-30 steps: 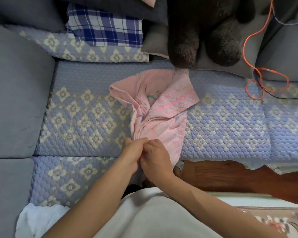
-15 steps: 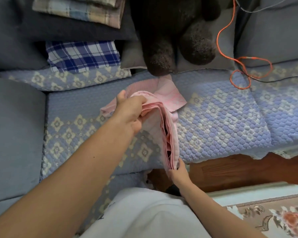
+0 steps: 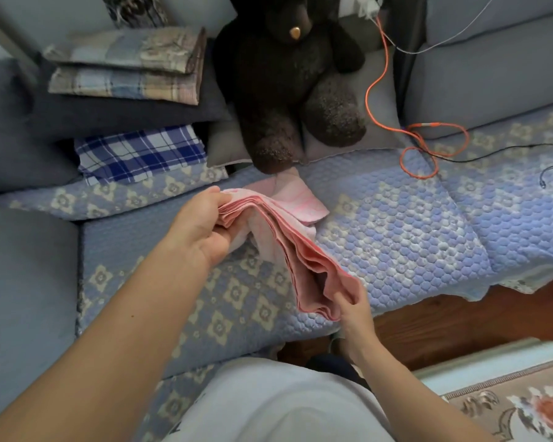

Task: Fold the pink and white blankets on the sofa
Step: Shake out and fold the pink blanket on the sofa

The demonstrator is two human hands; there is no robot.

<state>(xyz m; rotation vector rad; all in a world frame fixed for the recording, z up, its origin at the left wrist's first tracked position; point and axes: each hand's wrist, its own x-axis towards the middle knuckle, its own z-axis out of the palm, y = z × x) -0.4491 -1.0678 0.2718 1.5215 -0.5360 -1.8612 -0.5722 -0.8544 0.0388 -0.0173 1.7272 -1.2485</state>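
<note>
pink blanket [image 3: 281, 240] is bunched into a long stack of layered folds, held up just over the sofa seat cover [image 3: 396, 237] and running from about 10 o'clock down to 5 o'clock across the middle of the view. left hand [image 3: 201, 224] has the far end, fingers curled over the top of the folds with the thumb underneath, so it's gripping that end of the bundle. right hand [image 3: 353, 309] is at the near end, close to the seat's front edge, fingers pinching the stacked edges together. a loose corner of the same blanket spills out flat on the cover up around 12 o'clock from the bundle, just touching the foot of a big dark teddy bear [image 3: 288, 84] that sits against the back cushions. at 10 o'clock there's a blue plaid cloth [image 3: 138, 154], with a folded faded plaid blanket [image 3: 125, 68] stacked higher behind it. an orange cable [image 3: 428, 148] loops on the seat over at 2 o'clock. floral rug [image 3: 517, 406] shows on the floor at 4 o'clock. can't spot any white blanket for sure.
</note>
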